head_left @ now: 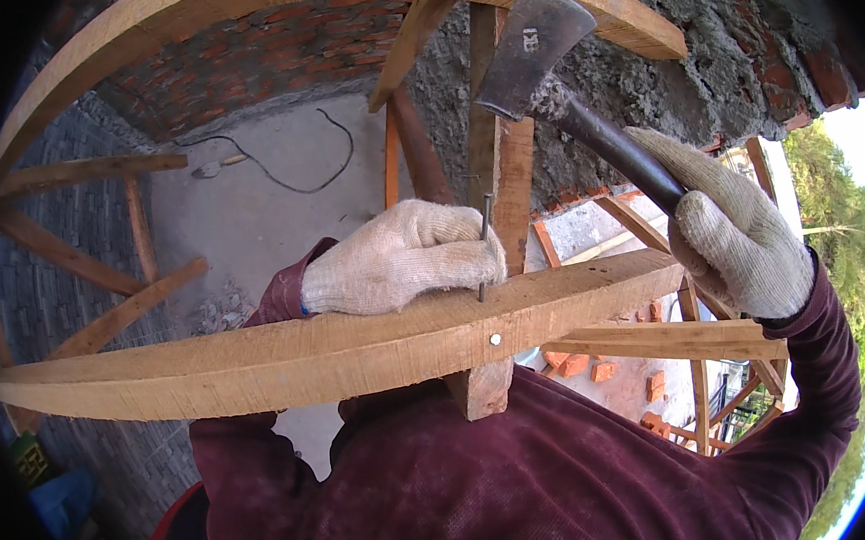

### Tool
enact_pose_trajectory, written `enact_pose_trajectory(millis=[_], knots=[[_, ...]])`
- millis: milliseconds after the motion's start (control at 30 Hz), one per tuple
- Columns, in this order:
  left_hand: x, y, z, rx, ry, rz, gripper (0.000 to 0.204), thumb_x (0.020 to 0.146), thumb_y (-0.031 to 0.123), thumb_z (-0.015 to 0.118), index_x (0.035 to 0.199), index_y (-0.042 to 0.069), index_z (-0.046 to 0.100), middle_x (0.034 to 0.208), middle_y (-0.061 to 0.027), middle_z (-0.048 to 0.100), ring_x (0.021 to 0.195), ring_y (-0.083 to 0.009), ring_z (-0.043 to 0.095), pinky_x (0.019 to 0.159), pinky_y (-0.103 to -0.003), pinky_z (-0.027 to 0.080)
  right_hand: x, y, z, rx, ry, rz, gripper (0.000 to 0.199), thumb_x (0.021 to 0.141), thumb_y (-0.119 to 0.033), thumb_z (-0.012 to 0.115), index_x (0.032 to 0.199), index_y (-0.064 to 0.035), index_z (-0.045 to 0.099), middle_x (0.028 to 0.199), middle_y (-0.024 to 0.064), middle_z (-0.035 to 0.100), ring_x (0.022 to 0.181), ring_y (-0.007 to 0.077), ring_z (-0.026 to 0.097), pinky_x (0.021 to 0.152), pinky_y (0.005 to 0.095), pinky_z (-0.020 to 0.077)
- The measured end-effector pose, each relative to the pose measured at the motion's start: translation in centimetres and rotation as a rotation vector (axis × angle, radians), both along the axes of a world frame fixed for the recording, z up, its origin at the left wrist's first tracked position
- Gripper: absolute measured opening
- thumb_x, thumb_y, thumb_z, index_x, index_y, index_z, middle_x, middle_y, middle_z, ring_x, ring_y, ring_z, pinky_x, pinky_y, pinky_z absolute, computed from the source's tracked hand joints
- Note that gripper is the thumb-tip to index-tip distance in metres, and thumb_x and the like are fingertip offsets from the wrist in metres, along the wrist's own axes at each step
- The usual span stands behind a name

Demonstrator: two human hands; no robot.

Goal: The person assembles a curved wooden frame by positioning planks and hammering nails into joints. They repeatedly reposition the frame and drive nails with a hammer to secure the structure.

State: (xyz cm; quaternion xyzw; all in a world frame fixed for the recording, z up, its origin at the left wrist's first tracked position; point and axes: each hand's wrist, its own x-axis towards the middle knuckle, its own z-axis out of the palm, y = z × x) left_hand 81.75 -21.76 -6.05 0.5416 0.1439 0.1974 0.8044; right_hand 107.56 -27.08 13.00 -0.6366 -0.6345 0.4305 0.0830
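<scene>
My left hand [402, 260], in a white knit glove, pinches a long nail [486, 216]. The nail stands almost upright, its lower end at the top face of a wooden beam [258, 360]. My right hand [741, 233], gloved too, grips a hatchet [614, 145] by its dark handle. The hatchet's dark metal head is raised beyond the beam, up and to the right of the nail, apart from it. On the beam's near face, a shiny nail head [496, 340] shows below the held nail. A short wood block [483, 391] sticks out under the beam there.
A curved timber [233, 5] arches across the far side, with upright posts [515, 184] below it. Rough mortared brickwork [680, 82] rises at the right. On the concrete floor lie a dark cable [321, 185] and a trowel [210, 169]. Several loose bricks [603, 370] lie lower right.
</scene>
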Motion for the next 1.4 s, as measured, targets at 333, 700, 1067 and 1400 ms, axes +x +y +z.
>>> enact_pose_trajectory(millis=[333, 700, 1067, 1400], knots=[[0.0, 0.8, -0.4, 0.058, -0.014, 0.001, 0.017, 0.095, 0.018, 0.067, 0.096, 0.001, 0.066, 0.091, -0.002, 0.064, 0.088, -0.0115, 0.059, 0.08, -0.029, 0.047, 0.1, 2.2, 0.1, 0.23, 0.128, -0.171, 0.067, 0.105, -0.044, 0.048, 0.155, -0.0032, 0.029, 0.061, -0.003, 0.047, 0.038, 0.0043, 0.04, 0.033, 0.0197, 0.0319], [0.3, 1.0, -1.0, -0.06, -0.065, -0.019, 0.016, 0.094, 0.016, 0.07, 0.096, 0.001, 0.069, 0.094, -0.0026, 0.064, 0.088, -0.0122, 0.06, 0.079, -0.028, 0.047, -0.1, 3.7, 0.7, 0.202, 0.08, -0.163, 0.069, 0.103, -0.046, 0.05, 0.151, 0.0016, 0.035, 0.057, -0.0029, 0.047, 0.037, 0.0042, 0.039, 0.033, 0.0201, 0.0309], [0.5, 1.1, -1.1, -0.026, -0.09, -0.029, 0.019, 0.094, 0.019, 0.071, 0.095, 0.0, 0.071, 0.092, -0.0025, 0.066, 0.085, -0.0119, 0.059, 0.076, -0.028, 0.047, 0.8, 4.0, 1.6, 0.113, 0.001, 0.016, 0.063, 0.105, -0.045, 0.047, 0.15, -0.0013, 0.04, 0.06, -0.0018, 0.051, 0.043, 0.0059, 0.047, 0.039, 0.0219, 0.0366], [-0.2, -0.8, -1.9, -0.229, -0.188, 0.064, 0.021, 0.095, 0.021, 0.07, 0.097, 0.0, 0.072, 0.087, -0.0004, 0.069, 0.078, -0.0071, 0.061, 0.072, -0.025, 0.049, 1.7, 4.8, -1.2, 0.029, -0.153, 0.295, 0.07, 0.095, -0.045, 0.065, 0.143, 0.0033, 0.047, 0.09, 0.012, 0.065, 0.081, 0.0165, 0.063, 0.076, 0.0334, 0.0523]])
